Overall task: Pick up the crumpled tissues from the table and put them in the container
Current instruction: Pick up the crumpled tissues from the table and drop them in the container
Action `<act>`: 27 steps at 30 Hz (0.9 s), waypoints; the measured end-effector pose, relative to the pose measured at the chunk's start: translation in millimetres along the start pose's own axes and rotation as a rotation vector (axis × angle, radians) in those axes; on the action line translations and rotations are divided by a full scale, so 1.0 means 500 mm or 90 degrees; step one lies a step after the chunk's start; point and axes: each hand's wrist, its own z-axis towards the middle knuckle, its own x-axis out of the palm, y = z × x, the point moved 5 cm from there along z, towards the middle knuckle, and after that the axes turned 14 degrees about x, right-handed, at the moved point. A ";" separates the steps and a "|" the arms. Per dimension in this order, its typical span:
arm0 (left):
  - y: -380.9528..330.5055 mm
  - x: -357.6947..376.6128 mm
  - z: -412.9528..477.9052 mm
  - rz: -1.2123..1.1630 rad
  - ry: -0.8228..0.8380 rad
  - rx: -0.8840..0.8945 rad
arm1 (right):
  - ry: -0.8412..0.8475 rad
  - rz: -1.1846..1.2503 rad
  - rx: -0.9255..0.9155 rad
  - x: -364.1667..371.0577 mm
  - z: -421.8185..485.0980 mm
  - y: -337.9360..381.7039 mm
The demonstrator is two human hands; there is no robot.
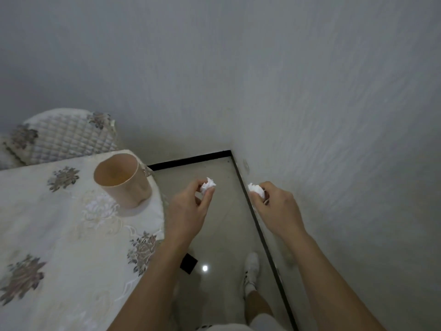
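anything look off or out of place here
Nothing is spilled or damaged. The one oddity: both hands, left hand and right hand, hold crumpled tissues out over the floor, beside the table, not above the upright container.

- Pale textured walls [238,68] rise beyond and to the right of the right hand [276,206], meeting in a corner just past both hands.
- A black skirting strip [191,159] runs along the foot of the walls, passing under the right hand.
- The glossy pale floor [222,235] lies below the left hand [188,206], with a small bright reflected light spot [205,268] and a dark square [188,263] nearer the body.
- A table [59,235] in a cream flowered cloth stands left of the left hand.
- A quilted flowered chair cushion [64,137] sits beyond the table, far left.
- The light is dim and grey.
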 end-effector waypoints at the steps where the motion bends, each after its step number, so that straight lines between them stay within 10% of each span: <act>1: 0.018 0.000 0.018 0.005 -0.008 -0.019 | 0.010 0.005 -0.013 0.013 0.028 0.013; 16: 0.243 -0.070 0.338 0.144 -0.169 -0.147 | 0.216 0.001 -0.239 0.246 0.490 0.324; 27: 0.327 -0.242 0.194 0.338 -0.340 -0.313 | 0.434 -0.003 -0.491 0.473 0.399 0.556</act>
